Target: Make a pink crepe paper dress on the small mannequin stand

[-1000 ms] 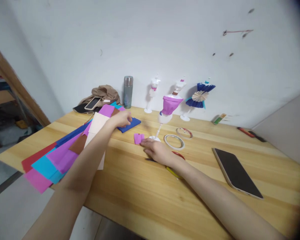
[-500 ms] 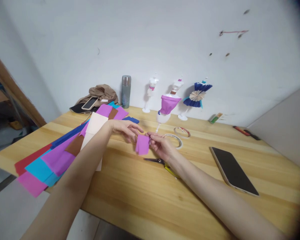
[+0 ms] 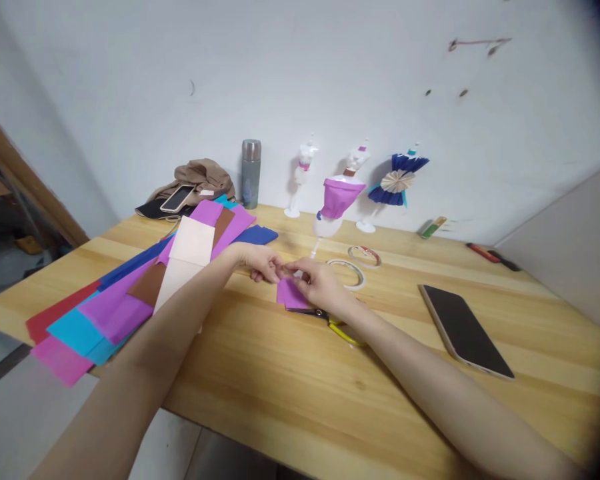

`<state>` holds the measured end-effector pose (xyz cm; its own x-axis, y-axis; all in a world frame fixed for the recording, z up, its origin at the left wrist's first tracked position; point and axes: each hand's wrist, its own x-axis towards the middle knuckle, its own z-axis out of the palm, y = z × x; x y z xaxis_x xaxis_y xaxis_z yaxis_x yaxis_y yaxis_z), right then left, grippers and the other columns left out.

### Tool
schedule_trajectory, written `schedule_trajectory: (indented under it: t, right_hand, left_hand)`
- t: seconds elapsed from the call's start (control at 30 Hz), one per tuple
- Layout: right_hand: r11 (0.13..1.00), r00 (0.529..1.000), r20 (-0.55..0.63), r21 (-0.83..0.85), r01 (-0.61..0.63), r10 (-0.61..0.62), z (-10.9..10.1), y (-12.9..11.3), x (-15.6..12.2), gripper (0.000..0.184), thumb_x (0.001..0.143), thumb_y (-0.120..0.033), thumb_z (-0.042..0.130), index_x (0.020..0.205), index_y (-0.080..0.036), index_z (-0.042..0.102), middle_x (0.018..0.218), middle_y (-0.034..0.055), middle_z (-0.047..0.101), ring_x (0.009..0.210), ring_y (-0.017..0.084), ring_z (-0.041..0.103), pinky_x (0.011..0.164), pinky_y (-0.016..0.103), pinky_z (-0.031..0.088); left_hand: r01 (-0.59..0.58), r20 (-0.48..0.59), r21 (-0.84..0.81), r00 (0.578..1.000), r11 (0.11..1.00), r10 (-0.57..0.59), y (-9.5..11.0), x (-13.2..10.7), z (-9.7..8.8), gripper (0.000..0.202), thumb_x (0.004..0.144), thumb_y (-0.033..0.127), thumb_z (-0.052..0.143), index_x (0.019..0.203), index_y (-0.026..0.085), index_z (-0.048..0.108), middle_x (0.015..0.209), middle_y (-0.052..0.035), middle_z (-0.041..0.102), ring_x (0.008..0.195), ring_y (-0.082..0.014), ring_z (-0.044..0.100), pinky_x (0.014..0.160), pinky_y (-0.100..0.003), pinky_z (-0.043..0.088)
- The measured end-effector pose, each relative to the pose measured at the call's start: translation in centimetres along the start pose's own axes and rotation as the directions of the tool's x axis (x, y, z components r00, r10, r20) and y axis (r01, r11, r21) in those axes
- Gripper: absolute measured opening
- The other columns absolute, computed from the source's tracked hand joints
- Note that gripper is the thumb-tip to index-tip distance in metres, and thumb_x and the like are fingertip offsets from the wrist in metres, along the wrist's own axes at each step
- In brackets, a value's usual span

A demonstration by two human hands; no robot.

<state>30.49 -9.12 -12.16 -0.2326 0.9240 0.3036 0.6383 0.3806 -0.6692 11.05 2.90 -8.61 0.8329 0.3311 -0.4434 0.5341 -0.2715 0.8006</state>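
Note:
Both hands meet over the middle of the table, around a small piece of purple crepe paper (image 3: 291, 295). My right hand (image 3: 321, 285) grips its upper right part between thumb and fingers. My left hand (image 3: 265, 263) has its fingers pinched together at the paper's upper left edge; its fingertips are partly hidden. Just below the paper lie scissors (image 3: 339, 329) with yellow handles, partly covered by my right wrist. Behind the hands stands a small white dress form (image 3: 329, 228) wrapped in purple paper on top.
Coloured crepe paper sheets (image 3: 100, 327) lie at left, under my left forearm. Tape rolls (image 3: 363, 281) sit right of the hands, and a phone (image 3: 467, 330) lies farther right. Along the wall stand a thermos (image 3: 251, 175) and a figure dressed in blue pleated paper (image 3: 399, 181).
My left hand has closed in from spread fingers to a pinch at the paper's edge. My right hand has turned over the purple piece, which now sits partly beneath it.

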Motion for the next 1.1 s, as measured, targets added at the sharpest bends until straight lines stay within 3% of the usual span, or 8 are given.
schedule_trajectory:
  t: [0.07, 0.17, 0.33, 0.53, 0.7, 0.77, 0.9, 1.1]
  right_hand:
    - [0.974, 0.990, 0.119, -0.207, 0.095, -0.072, -0.4, -0.2, -0.2, 0.048, 0.079, -0.002, 0.057, 0.118, -0.020, 0.079, 0.115, 0.0119, 0.077, 0.100, 0.025, 0.071, 0.091, 0.036, 0.053]
    - [0.935, 0.978, 0.208, -0.341, 0.095, -0.023, -0.4, -0.2, -0.3, 0.053, 0.082, -0.003, 0.055, 0.127, -0.022, 0.076, 0.117, 0.0122, 0.075, 0.099, 0.025, 0.071, 0.089, 0.034, 0.052]
    - [0.940, 0.993, 0.119, -0.340, 0.040, 0.000, 0.0, 0.0, -0.1, 0.045, 0.084, -0.003, 0.055, 0.116, -0.019, 0.081, 0.103, 0.0123, 0.075, 0.090, 0.023, 0.069, 0.085, 0.034, 0.051]
    - [0.999, 0.996, -0.080, -0.005, -0.046, 0.045, -0.2, -0.3, 0.3, 0.023, 0.075, -0.006, 0.063, 0.081, -0.021, 0.080, 0.081, 0.0069, 0.072, 0.076, 0.021, 0.059, 0.076, 0.034, 0.048]
    - [0.980, 0.990, -0.089, 0.178, -0.089, 0.106, -0.9, -1.6, 0.5, 0.013, 0.076, -0.017, 0.067, 0.080, -0.022, 0.078, 0.073, 0.0030, 0.072, 0.064, 0.017, 0.057, 0.062, 0.029, 0.045]
    - [0.913, 0.981, -0.052, 0.378, -0.152, 0.185, -1.7, -2.4, 0.5, 0.008, 0.074, -0.025, 0.073, 0.079, -0.021, 0.078, 0.066, 0.0007, 0.068, 0.054, 0.013, 0.051, 0.053, 0.026, 0.040]
    - [0.631, 0.953, 0.027, 0.743, -0.222, 0.302, -3.4, -3.9, 0.5, 0.022, 0.062, -0.033, 0.084, 0.074, -0.018, 0.074, 0.047, -0.0060, 0.051, 0.042, 0.006, 0.032, 0.044, 0.024, 0.021]
    - [0.497, 0.905, -0.097, 0.857, -0.137, 0.415, -2.6, -4.6, 0.4, 0.026, 0.055, -0.033, 0.083, 0.071, -0.019, 0.067, 0.044, -0.0078, 0.048, 0.041, 0.006, 0.032, 0.042, 0.023, 0.018]
  left_hand:
    - [0.003, -0.027, -0.007, 1.000, 1.000, -0.003, -0.1, 0.2, 0.3, 0.030, 0.066, 0.030, 0.084, 0.087, 0.017, 0.067, 0.061, 0.0045, 0.061, 0.049, -0.0109, 0.057, 0.046, -0.022, 0.044]
    - [0.016, -0.056, -0.018, 0.998, 1.000, -0.017, -0.4, 0.5, 0.3, 0.027, 0.070, 0.031, 0.081, 0.084, 0.018, 0.063, 0.060, 0.0034, 0.063, 0.049, -0.0125, 0.059, 0.047, -0.023, 0.046]
    - [0.005, -0.070, -0.041, 0.997, 0.999, -0.008, -0.8, 0.5, 0.2, 0.031, 0.073, 0.041, 0.081, 0.084, 0.019, 0.064, 0.063, 0.0016, 0.066, 0.053, -0.0144, 0.064, 0.050, -0.024, 0.050]
    - [-0.028, -0.014, -0.058, 1.000, 0.998, 0.027, -0.5, -0.2, 0.0, 0.038, 0.073, 0.053, 0.081, 0.078, 0.018, 0.067, 0.066, -0.0025, 0.071, 0.054, -0.0129, 0.065, 0.053, -0.022, 0.052]
    - [0.126, -0.062, -0.053, 0.990, 0.991, -0.129, 0.9, -0.1, -0.1, 0.019, 0.075, 0.034, 0.075, 0.084, 0.017, 0.072, 0.070, -0.0054, 0.075, 0.061, -0.0174, 0.072, 0.059, -0.025, 0.057]
    - [0.169, -0.118, -0.042, 0.978, 0.985, -0.173, 1.5, -0.2, 0.2, 0.015, 0.073, 0.025, 0.073, 0.085, 0.017, 0.073, 0.070, -0.0055, 0.075, 0.062, -0.0194, 0.072, 0.058, -0.026, 0.057]
    - [0.152, -0.240, -0.054, 0.958, 0.987, -0.160, 2.5, -1.1, 2.0, 0.014, 0.074, 0.019, 0.070, 0.088, 0.017, 0.068, 0.067, -0.0025, 0.071, 0.060, -0.0183, 0.072, 0.058, -0.026, 0.058]
    - [-0.061, -0.440, -0.235, 0.897, 0.970, -0.050, 4.9, -3.2, 6.8, 0.032, 0.073, 0.022, 0.080, 0.100, 0.014, 0.065, 0.067, -0.0013, 0.068, 0.062, -0.0173, 0.070, 0.058, -0.026, 0.059]
